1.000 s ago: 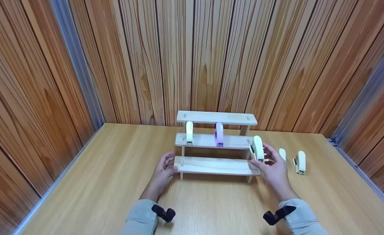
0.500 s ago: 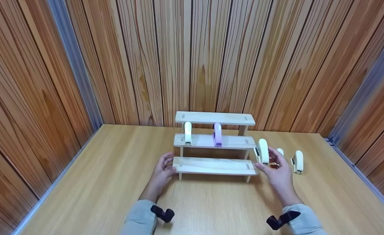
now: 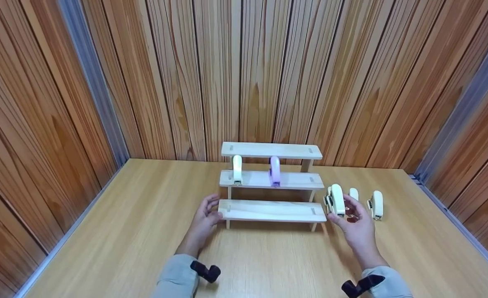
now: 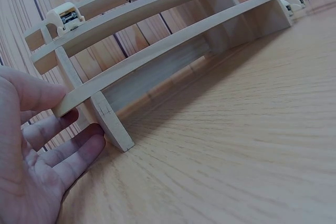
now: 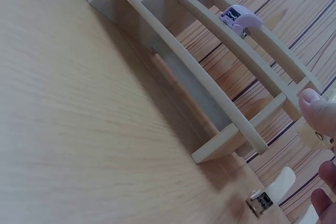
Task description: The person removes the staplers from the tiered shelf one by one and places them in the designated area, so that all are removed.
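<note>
We've got the cream curved plastic stapler [image 3: 338, 199] in our right hand [image 3: 359, 228], pinched between thumb and fingers, just right of the three-tier pale wooden stand [image 3: 271, 150]. Staplers too small in view to read any marking. Left hand [image 3: 202, 218] grips the left end of the lowest board [image 3: 271, 210], thumb above, fingers below. Middle board [image 3: 297, 180]: whitish curved stapler [image 3: 237, 170] left, purple curved stapler [image 3: 274, 171] near centre. Two more cream staplers [image 3: 377, 204] sit near our right hand on the wood-grain table [image 3: 269, 265].

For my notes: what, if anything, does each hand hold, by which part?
Left hand: bottom shelf, by its left end. Right hand: cream stapler; exact spot unclear.
</note>
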Tool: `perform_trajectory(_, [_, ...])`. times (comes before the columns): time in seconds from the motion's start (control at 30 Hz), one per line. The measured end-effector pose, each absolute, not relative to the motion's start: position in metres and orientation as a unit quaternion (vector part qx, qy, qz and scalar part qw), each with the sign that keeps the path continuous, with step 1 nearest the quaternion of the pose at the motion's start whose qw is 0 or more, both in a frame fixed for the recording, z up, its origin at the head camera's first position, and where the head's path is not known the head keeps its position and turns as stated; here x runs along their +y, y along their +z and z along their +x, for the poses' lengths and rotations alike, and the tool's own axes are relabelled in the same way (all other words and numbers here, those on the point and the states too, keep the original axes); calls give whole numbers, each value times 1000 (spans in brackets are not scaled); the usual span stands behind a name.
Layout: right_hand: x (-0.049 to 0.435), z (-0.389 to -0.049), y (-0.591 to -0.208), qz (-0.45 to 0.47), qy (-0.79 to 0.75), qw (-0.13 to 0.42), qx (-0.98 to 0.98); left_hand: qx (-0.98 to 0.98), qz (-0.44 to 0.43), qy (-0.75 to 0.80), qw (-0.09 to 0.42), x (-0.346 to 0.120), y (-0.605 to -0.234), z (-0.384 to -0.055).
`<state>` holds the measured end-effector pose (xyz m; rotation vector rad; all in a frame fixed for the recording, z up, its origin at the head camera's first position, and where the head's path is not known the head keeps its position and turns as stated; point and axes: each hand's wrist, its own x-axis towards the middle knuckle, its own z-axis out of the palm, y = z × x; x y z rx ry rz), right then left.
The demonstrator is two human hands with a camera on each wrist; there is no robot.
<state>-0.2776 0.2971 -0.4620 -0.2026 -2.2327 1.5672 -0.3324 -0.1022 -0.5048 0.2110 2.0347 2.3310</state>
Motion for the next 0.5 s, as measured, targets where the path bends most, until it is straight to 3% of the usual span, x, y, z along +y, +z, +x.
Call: perform_trajectory(0.5, [304,-272,-479,-91,534,209,-814,651,76,755,18,-102,-504,-333])
